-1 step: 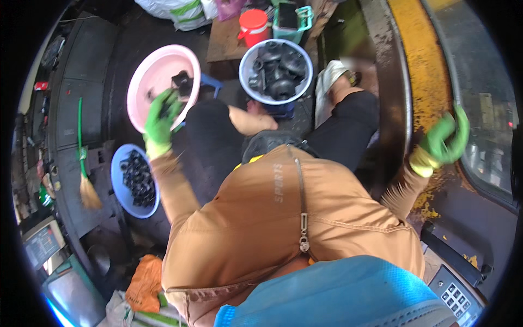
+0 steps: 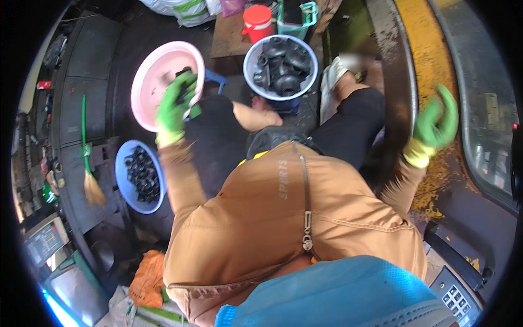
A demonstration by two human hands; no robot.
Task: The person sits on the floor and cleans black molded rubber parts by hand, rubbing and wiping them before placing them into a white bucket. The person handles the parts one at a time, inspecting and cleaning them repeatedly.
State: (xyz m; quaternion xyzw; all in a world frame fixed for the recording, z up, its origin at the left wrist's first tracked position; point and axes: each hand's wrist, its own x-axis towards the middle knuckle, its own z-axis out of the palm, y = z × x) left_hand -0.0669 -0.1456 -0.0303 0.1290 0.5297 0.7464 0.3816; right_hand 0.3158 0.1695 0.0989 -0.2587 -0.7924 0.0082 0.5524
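My left hand (image 2: pixel 174 103), in a green glove with darkened fingertips, reaches over the near right side of a pink basin (image 2: pixel 143 65). Its thumb stands apart from its bent fingers. Just beyond the fingertips, a black part (image 2: pixel 184 71) in the basin is mostly hidden by the hand; no grip on it shows. My right hand (image 2: pixel 437 120), gloved in green too, is raised at the far right beside a worn yellow machine edge (image 2: pixel 417 49). Its thumb and curved fingers are spread, with nothing between them.
A light-blue basin (image 2: pixel 315 71) of black rounded parts (image 2: pixel 285 65) stands ahead. Another blue basin (image 2: pixel 121 177) at left holds small black pieces (image 2: pixel 143 174). Farther off are a red-lidded container (image 2: pixel 257 23) and a teal basket (image 2: pixel 297 26). A broom (image 2: pixel 91 182) leans at left.
My left hand has moved a little right and forward, covering more of the black part. My right hand's fingers have uncurled slightly. The whole view has shifted a little.
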